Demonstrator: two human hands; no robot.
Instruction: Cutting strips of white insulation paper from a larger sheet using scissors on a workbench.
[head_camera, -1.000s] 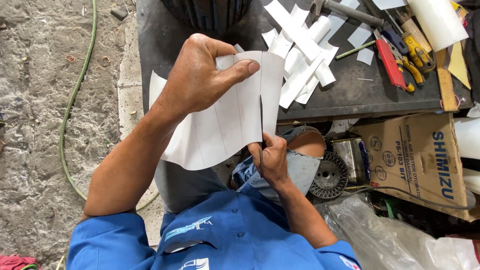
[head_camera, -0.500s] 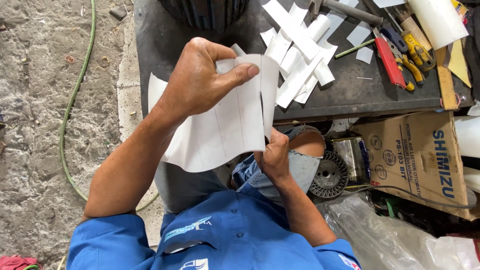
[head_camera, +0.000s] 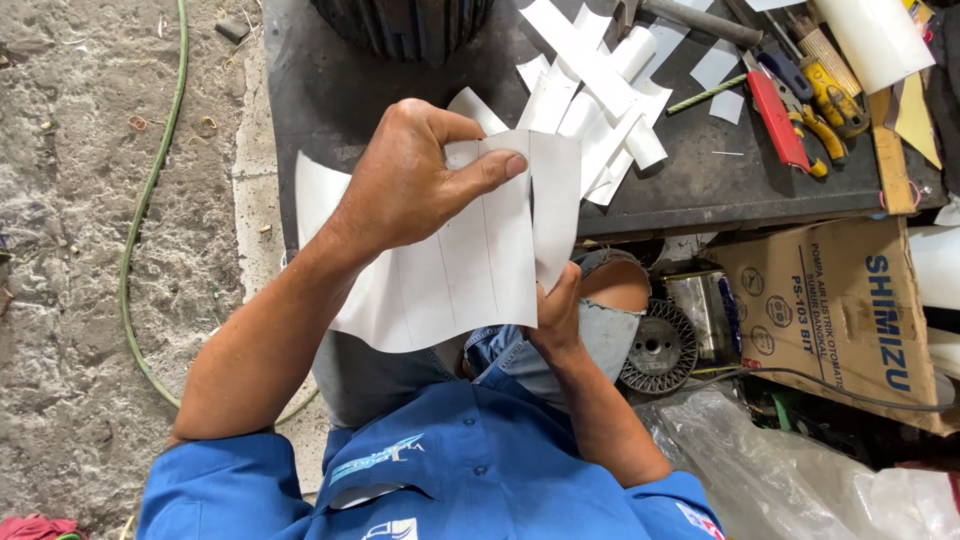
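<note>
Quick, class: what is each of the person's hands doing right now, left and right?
Left hand: closed on the top edge of the white sheet.
Right hand: grips the same sheet's lower right edge.

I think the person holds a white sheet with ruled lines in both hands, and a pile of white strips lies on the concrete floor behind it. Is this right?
Not quite. In the head view the left hand and right hand do hold the white sheet with ruled lines, but the pile of white strips lies on the dark workbench, not on the concrete floor.
</note>
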